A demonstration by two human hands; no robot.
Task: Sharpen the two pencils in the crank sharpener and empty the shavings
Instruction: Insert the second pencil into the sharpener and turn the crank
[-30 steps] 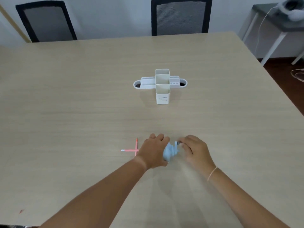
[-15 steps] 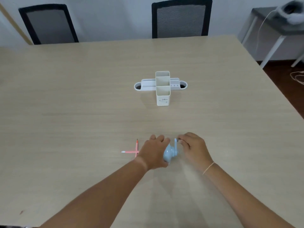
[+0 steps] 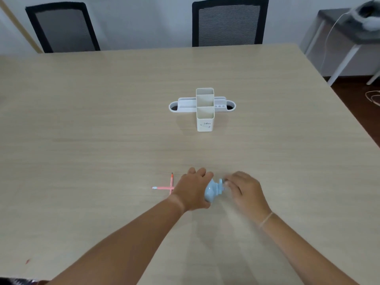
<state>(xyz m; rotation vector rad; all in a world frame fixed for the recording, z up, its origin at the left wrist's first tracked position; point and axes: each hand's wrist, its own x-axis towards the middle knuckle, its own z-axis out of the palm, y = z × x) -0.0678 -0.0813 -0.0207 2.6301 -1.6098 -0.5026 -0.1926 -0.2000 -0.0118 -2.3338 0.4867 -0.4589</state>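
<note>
On the pale wooden worktop [image 3: 102, 140], toward the near edge, two pink pencils [image 3: 164, 188] lie crossed, one pointing away with its dark tip up, the other lying sideways with its eraser end to the left. Just right of them, the left hand [image 3: 192, 190] is wrapped over the light blue crank sharpener [image 3: 212, 191], fingers curled round its body and covering most of it. The right hand [image 3: 241, 189], blurred, has its fingers curled at the sharpener's crank end, pinching the handle. Farther back, near the middle of the worktop, stands a white desk organiser [image 3: 204, 110] with two upright square cups. Two black mesh chairs [image 3: 228, 21] sit behind the far edge.
</note>
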